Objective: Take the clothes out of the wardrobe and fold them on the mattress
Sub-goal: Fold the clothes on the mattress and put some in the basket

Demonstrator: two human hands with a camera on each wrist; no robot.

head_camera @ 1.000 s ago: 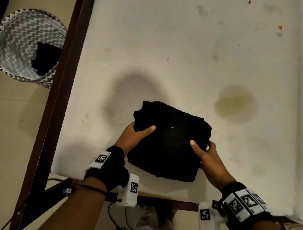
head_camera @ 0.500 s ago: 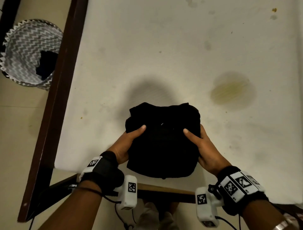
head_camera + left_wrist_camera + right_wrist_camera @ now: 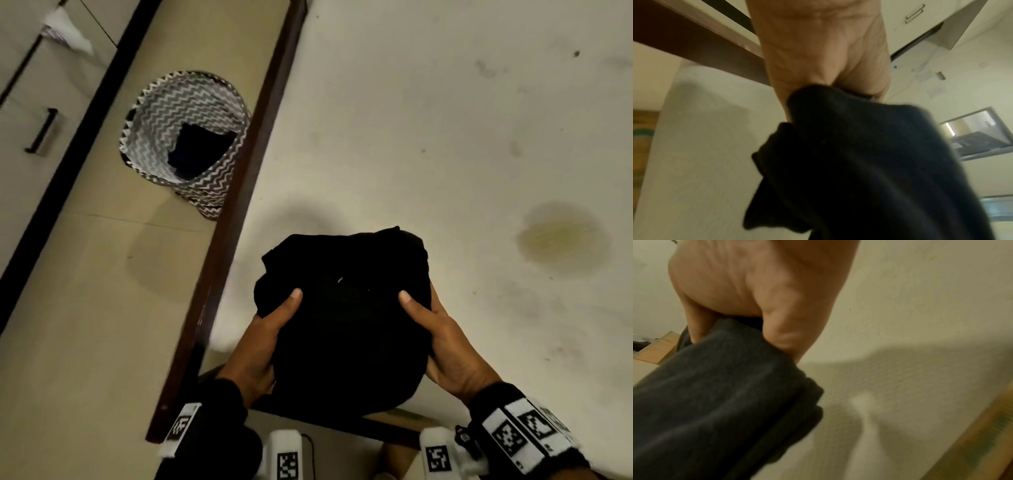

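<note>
A folded black garment is held up over the near left corner of the white mattress. My left hand grips its left edge, thumb on top and fingers hidden underneath. My right hand grips the right edge the same way. In the left wrist view the left hand pinches the dark cloth. In the right wrist view the right hand clamps the folded layers of the garment above the mattress.
A zigzag-patterned laundry basket with a dark cloth inside stands on the tiled floor left of the dark wooden bed frame. Wardrobe drawers with black handles run along the far left. A yellowish stain marks the mattress.
The garment has been lifted off the mattress and carried toward its left edge. The view has swung left, bringing the basket and wardrobe into sight. Both hands keep their grip.
</note>
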